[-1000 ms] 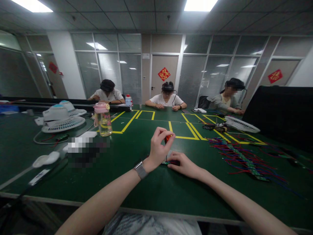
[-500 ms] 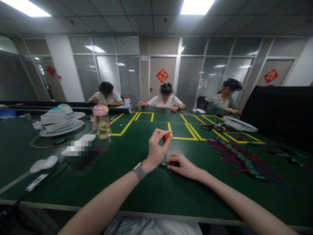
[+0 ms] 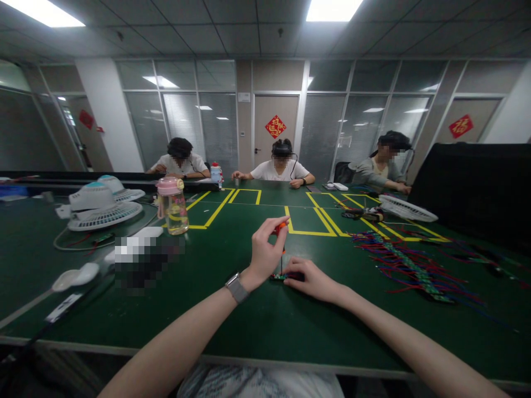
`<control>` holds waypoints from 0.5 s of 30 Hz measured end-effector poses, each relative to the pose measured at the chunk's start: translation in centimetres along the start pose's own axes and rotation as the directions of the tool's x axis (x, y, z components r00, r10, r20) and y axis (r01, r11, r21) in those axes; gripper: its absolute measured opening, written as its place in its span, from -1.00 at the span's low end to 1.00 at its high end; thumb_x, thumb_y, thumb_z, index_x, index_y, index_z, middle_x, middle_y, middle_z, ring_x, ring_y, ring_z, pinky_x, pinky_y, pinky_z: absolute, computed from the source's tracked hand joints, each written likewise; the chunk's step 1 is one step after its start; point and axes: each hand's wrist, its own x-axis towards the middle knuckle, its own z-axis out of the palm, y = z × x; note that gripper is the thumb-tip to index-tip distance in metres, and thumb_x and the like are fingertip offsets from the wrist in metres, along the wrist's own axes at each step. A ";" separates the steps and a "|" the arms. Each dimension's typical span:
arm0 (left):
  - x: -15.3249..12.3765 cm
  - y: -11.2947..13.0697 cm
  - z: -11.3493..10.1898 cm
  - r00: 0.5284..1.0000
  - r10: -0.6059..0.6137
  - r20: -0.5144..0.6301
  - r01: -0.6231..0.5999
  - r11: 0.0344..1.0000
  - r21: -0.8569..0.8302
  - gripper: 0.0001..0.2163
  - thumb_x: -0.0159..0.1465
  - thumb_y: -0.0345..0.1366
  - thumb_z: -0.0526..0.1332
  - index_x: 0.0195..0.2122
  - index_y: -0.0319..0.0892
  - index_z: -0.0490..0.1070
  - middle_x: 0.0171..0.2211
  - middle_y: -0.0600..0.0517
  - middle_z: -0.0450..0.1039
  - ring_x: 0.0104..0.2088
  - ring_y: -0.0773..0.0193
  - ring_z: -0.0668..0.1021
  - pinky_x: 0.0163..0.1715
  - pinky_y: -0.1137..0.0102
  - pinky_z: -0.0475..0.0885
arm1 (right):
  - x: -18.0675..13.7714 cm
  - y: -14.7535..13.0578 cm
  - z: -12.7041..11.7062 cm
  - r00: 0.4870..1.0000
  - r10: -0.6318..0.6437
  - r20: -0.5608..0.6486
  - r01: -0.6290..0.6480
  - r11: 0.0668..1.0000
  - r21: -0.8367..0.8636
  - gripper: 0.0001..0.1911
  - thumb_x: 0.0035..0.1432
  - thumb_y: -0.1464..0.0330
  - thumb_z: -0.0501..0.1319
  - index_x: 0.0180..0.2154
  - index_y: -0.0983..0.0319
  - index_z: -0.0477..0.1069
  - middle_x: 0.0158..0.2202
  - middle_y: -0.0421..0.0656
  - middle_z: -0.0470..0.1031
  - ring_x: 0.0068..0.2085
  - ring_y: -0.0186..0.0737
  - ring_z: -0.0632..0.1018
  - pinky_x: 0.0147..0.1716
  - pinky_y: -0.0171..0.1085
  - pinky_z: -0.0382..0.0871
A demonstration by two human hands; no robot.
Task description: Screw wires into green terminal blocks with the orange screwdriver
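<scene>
Just below the frame's centre, the left hand [image 3: 267,246] pinches an orange screwdriver [image 3: 281,225], best kept upright, while the right hand [image 3: 309,276] seemingly grips the circuit board [image 3: 277,277], best held flat.

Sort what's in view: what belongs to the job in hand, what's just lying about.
Job in hand:
orange-handled tool, held in the left hand
green circuit board, steadied by the right hand
wired boards at right, probably related, untouched

Lying about:
pink-lidded bottle
white fan parts, left
white grille, right
</scene>
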 end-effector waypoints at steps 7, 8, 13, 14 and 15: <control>0.0 0.3 -0.3 0.998 0.044 -0.054 -0.038 0.993 0.111 -0.90 0.31 -0.34 0.19 -0.25 -0.16 0.51 -0.32 0.04 0.34 -0.29 0.32 0.45 -0.26 0.43 0.40 | 0.0 0.2 0.1 1.000 -0.003 -0.002 0.003 1.000 0.000 -0.81 0.17 0.42 0.28 -0.15 0.25 0.57 -0.26 -0.10 0.48 -0.25 -0.19 0.52 -0.20 -0.24 0.39; 0.0 0.3 -0.3 0.999 0.032 -0.037 -0.029 0.995 0.097 -0.85 0.35 -0.34 0.14 -0.21 -0.15 0.51 -0.28 0.02 0.35 -0.26 0.31 0.47 -0.23 0.42 0.40 | 0.0 0.3 0.1 1.000 -0.004 -0.001 0.004 1.000 0.003 -0.81 0.17 0.43 0.27 -0.15 0.26 0.57 -0.26 -0.09 0.48 -0.26 -0.19 0.52 -0.20 -0.24 0.39; -0.1 0.1 -0.2 0.996 -0.069 0.062 0.072 0.997 -0.041 -0.71 0.42 -0.35 -0.03 0.04 -0.12 0.41 -0.07 -0.05 0.45 -0.16 0.28 0.54 -0.16 0.38 0.45 | 0.0 0.3 0.1 1.000 -0.027 -0.005 0.027 1.000 0.008 -0.81 0.18 0.41 0.26 -0.15 0.24 0.57 -0.27 -0.11 0.47 -0.26 -0.21 0.51 -0.20 -0.26 0.40; -0.1 0.0 -0.1 0.995 -0.081 0.064 0.084 0.995 -0.052 -0.72 0.42 -0.35 -0.01 0.05 -0.13 0.40 -0.08 -0.05 0.46 -0.18 0.29 0.55 -0.19 0.39 0.45 | 0.0 0.3 0.1 1.000 -0.027 -0.004 0.027 1.000 0.007 -0.81 0.19 0.41 0.26 -0.15 0.24 0.57 -0.27 -0.11 0.47 -0.26 -0.21 0.51 -0.20 -0.26 0.40; -0.1 0.0 -0.1 0.995 -0.084 0.061 0.087 0.995 -0.054 -0.73 0.41 -0.35 0.02 0.05 -0.14 0.40 -0.11 -0.05 0.48 -0.21 0.30 0.56 -0.21 0.40 0.46 | 0.0 0.3 0.1 1.000 -0.025 -0.003 0.025 1.000 0.005 -0.81 0.19 0.40 0.26 -0.15 0.24 0.57 -0.27 -0.11 0.47 -0.26 -0.21 0.51 -0.20 -0.26 0.40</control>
